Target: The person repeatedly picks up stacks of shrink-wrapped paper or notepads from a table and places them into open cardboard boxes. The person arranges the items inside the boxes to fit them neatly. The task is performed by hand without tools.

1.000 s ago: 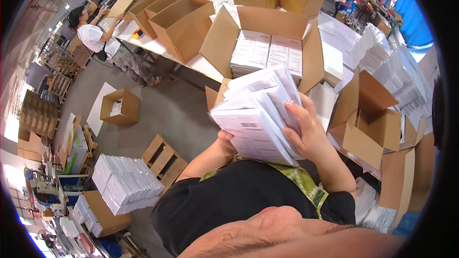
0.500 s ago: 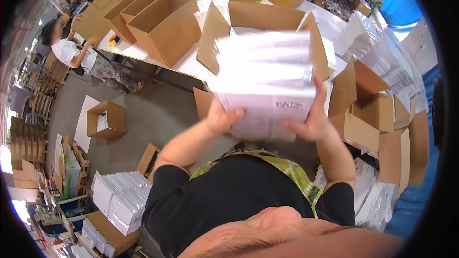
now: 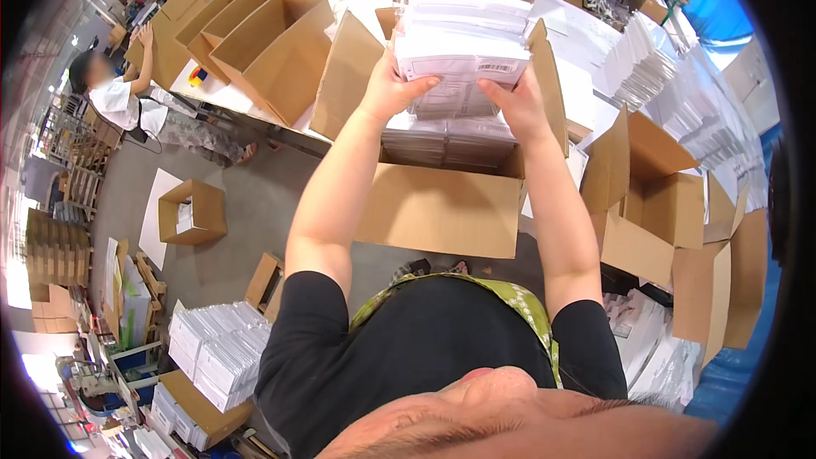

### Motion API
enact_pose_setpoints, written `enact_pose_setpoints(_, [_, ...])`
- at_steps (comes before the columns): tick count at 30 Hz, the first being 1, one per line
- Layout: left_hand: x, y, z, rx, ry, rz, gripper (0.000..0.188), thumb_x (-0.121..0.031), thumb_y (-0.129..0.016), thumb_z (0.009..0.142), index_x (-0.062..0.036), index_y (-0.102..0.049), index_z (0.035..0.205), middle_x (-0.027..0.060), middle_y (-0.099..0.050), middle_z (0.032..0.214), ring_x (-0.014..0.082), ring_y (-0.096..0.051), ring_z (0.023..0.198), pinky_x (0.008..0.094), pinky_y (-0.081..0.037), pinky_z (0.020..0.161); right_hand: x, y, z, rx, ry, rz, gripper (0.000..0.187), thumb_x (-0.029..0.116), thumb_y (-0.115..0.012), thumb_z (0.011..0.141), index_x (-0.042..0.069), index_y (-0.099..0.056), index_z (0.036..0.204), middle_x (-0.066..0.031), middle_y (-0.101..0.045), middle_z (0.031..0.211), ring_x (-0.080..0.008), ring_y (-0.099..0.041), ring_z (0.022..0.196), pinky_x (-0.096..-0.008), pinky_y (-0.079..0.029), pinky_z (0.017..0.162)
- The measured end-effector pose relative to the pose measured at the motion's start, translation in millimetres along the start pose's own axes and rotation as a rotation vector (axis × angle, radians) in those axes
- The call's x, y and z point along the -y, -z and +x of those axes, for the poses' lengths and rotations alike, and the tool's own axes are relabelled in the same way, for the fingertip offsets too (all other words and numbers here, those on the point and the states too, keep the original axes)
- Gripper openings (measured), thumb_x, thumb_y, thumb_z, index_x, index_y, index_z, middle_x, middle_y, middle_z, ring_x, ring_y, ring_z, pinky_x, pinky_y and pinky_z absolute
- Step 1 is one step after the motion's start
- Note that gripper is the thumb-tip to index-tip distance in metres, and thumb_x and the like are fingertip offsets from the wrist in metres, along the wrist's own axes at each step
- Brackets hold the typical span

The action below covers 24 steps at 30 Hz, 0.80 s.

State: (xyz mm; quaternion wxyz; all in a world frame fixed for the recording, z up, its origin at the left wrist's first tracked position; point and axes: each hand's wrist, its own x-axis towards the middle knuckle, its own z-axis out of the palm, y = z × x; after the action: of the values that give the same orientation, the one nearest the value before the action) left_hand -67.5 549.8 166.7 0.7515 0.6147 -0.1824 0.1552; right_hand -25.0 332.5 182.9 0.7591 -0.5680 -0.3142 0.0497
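Between both hands I hold a stack of white plastic-wrapped packets, a barcode on its near side. My left hand grips the stack's left side and my right hand its right, both thumbs on the near face. The stack is over an open cardboard box, its near flap folded down toward me and its side flaps up. More wrapped packets show inside the box, below my thumbs. The held stack hides the far part of the box, so I cannot tell whether it rests on anything.
Open cartons stand left on the white table, others at right. Piles of wrapped packets fill the far right, and another pile sits low left. A small box is on the floor. A co-worker handles cartons at far left.
My hands have carried the stack away from me, over the box; my arms are now stretched out. The near flap and packets in the box have come into view. The co-worker's arm is raised higher.
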Motion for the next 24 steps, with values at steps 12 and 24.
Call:
enact_pose_setpoints(12, [74,1,-1,-0.254,-0.051,-0.094,0.089,-0.029,-0.085,0.072,-0.0009,-0.033,0.138,0.0086,-0.052,0.125,0.0183,-0.05,0.115,0.0342,-0.042,0.097,-64,7,6,-0.196,-0.137,-0.062,0.086,0.002,-0.075,0.077,0.004,-0.024,0.146,-0.0088,-0.048,0.133,-0.0182,-0.047,0.12,-0.0334,-0.039,0.103])
enact_pose_setpoints(24, [102,13,-8,-0.209,0.166,0.168,0.107,-0.002,-0.087,0.059,-0.002,-0.023,0.144,0.0125,-0.044,0.132,0.0234,-0.047,0.121,0.0368,-0.042,0.101,-99,13,3,-0.207,-0.139,-0.143,0.068,0.016,-0.082,0.074,0.003,-0.044,0.129,-0.0059,-0.057,0.115,-0.0167,-0.053,0.107,-0.0333,-0.046,0.091])
